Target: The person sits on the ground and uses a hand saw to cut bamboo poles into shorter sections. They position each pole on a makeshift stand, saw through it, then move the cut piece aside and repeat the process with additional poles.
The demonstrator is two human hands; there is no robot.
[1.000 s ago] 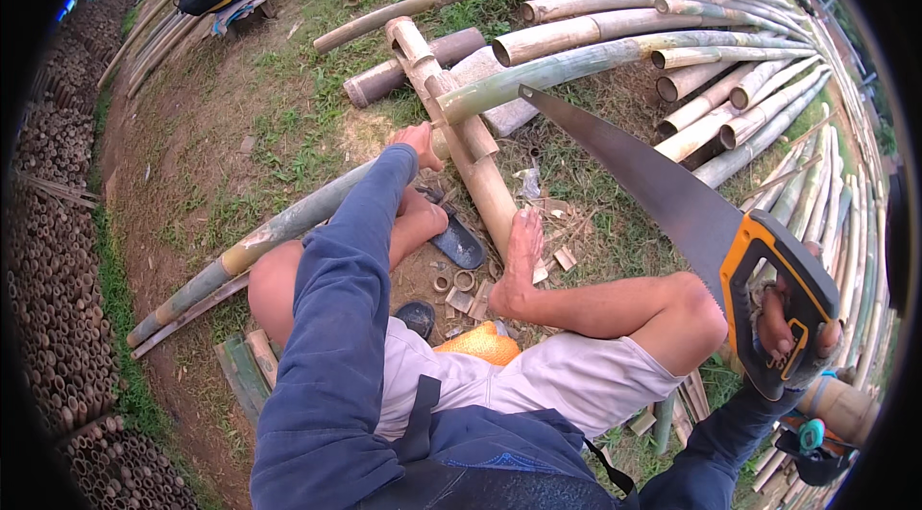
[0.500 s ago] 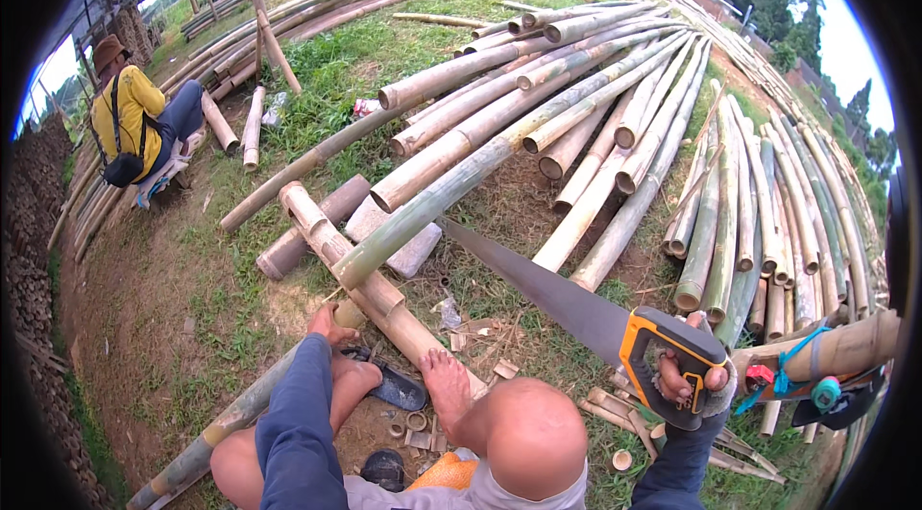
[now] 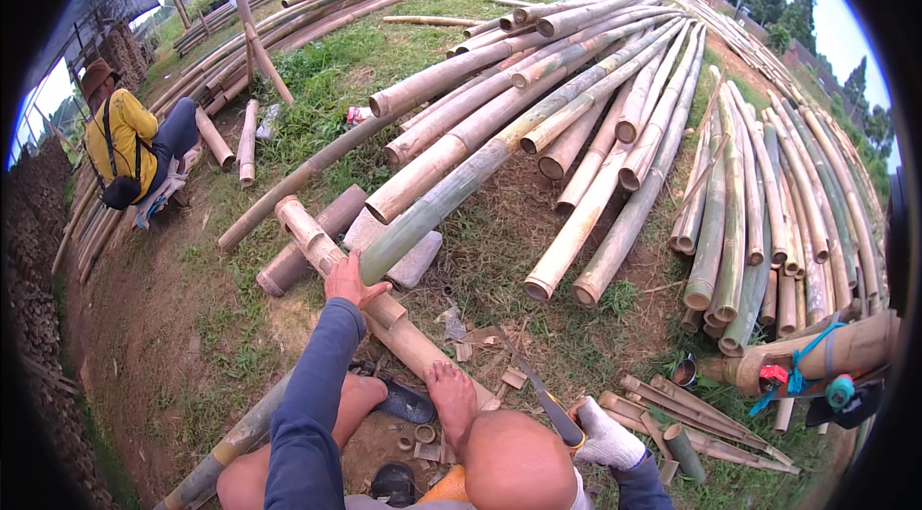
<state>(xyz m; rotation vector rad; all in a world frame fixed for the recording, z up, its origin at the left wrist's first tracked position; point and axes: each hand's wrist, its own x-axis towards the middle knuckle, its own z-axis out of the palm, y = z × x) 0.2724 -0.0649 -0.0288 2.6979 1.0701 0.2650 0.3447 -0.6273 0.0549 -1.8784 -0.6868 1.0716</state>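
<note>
My bare left hand is closed around the near end of a greenish bamboo pole. That end lies over a notched bamboo piece on the ground, which one of my bare feet presses on. In my gloved right hand is a handsaw with a dark and yellow handle, held low beside my knee. Its blade is turned nearly edge-on and points away to the left, apart from the pole. My right fingers are partly hidden by the glove's angle.
Fanned bamboo poles lie ahead, with another stack to the right. Split bamboo pieces lie near my right arm, below a thick bamboo post with blue ties. A person in yellow sits at the far left.
My left hand has moved up and forward onto the green pole's end. My right hand has lowered the saw toward my knee and turned its blade from broadside to nearly edge-on.
</note>
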